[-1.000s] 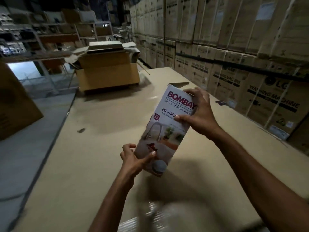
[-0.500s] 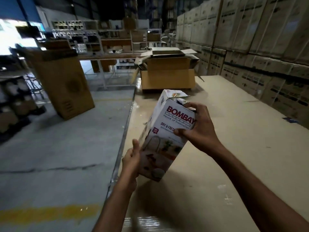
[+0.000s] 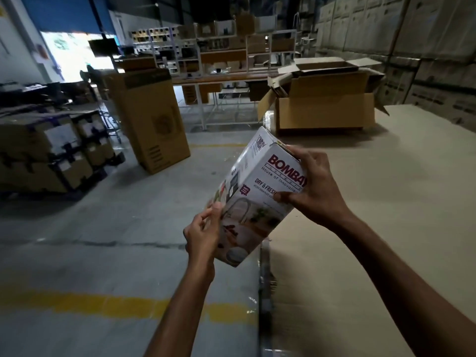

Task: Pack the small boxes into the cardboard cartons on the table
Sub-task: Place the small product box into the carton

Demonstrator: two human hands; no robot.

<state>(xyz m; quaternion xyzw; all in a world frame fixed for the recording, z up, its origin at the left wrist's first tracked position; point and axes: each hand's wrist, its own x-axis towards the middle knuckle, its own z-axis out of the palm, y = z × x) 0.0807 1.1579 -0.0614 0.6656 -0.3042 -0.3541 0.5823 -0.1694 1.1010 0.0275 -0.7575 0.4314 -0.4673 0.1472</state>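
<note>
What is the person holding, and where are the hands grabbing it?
A white Bombay box. The right hand grips its upper end, the left hand its lower left edge.

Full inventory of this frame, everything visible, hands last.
small box: 1, white with maroon print, held tilted above table's left edge
open carton: 1, brown, far end of table
table: 1, beige, right side
tall carton: 1, brown, floor at left
wrapped boxes: one stack, brown, far left
stacked cartons: many, pale, right wall
shelving: several units, pale, back
left hand: 1, grips small box's lower end
right hand: 1, grips small box's upper end
</note>
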